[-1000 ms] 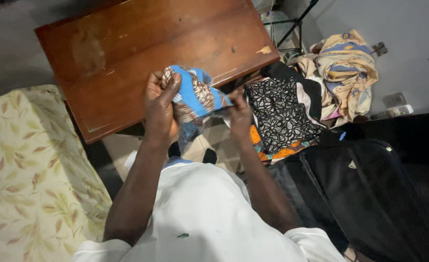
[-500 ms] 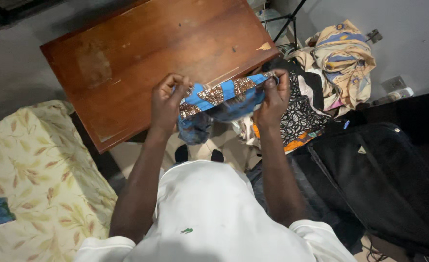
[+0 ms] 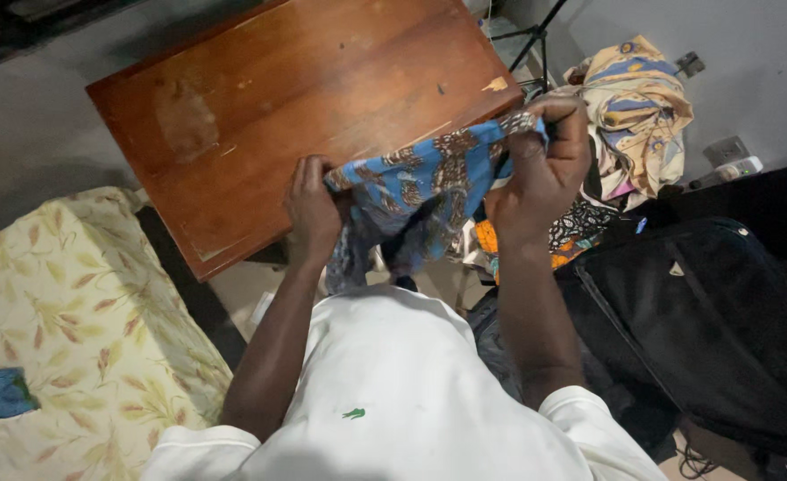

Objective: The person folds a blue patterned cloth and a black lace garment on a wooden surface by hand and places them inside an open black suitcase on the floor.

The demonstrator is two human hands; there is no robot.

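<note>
The left hand point(image 3: 312, 209) pinches one end of the blue patterned cloth point(image 3: 411, 191); the right hand point(image 3: 543, 165) grips the other, stretching it above the wooden table point(image 3: 260, 107) edge. Cloth opened out, not yet folded.

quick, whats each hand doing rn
Left hand: closed, gripping one end of the blue and brown patterned cloth.
Right hand: closed, gripping the other end of the same cloth.
</note>
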